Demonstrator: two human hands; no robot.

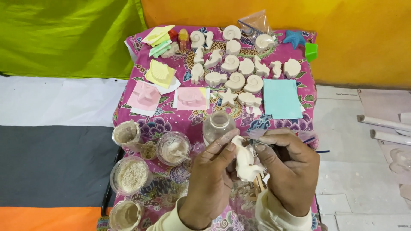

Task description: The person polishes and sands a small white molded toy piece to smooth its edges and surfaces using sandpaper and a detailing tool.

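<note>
My left hand point(210, 176) grips a white plaster figure point(245, 160), shaped like a small animal, from its left side. My right hand point(289, 167) is closed around a thin tool whose dark tip point(319, 151) pokes out to the right, and its fingers rest against the figure's right side. Both hands hover over a pink flowered cloth point(167, 117) on a low table. A clear glass jar point(217, 125) stands just beyond the figure.
Several white plaster shells, a star point(227, 97) and fish lie at the back of the cloth with pink point(144, 96) and yellow moulds point(160, 73). Cups of powder and paste point(129, 174) stand at left. A turquoise sheet point(281, 98) lies at right.
</note>
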